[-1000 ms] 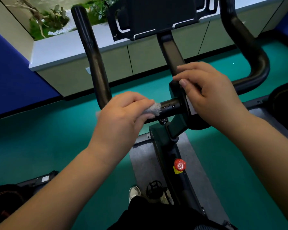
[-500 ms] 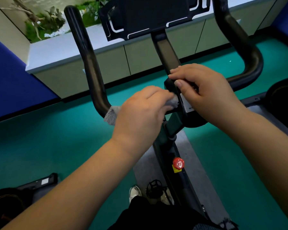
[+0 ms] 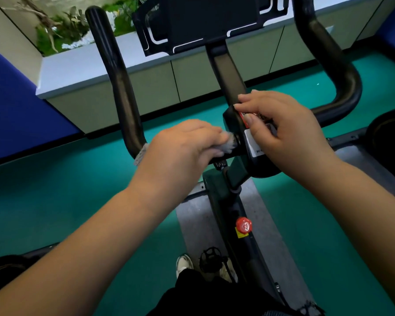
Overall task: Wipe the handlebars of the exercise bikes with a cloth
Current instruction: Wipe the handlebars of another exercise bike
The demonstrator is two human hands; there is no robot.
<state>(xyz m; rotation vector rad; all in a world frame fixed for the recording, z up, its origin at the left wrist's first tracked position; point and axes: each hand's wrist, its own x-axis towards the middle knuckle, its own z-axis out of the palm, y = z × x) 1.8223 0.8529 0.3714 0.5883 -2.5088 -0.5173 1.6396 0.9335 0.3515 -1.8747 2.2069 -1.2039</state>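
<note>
Left hand (image 3: 183,147) is curled over the cloth (image 3: 229,144), pressing it round the cross section of the handlebar (image 3: 123,92); grey tufts poke out at the fingertips beside the centre clamp (image 3: 244,142) and again at the wrist side by the left bend, so the cloth looks wrapped along the bar under the palm; that wrap probably lets one slide clean the whole circumference.

Right hand (image 3: 285,135) sits on top of the clamp, fingers bent loosely over its labelled face, thumb underside hidden; reads as bracing, keeping the bars from twisting while the other hand rubs; can't tell if it grips hard or just rests.

Cloth is at the inner end of the left cross section, touching the clamp; my guess is the left upright horn and the whole right loop (image 3: 342,92) are yet to be done.

Screen mount (image 3: 205,21) above is untouched; red knob (image 3: 243,225) on the frame below is well apart from both hands.
</note>
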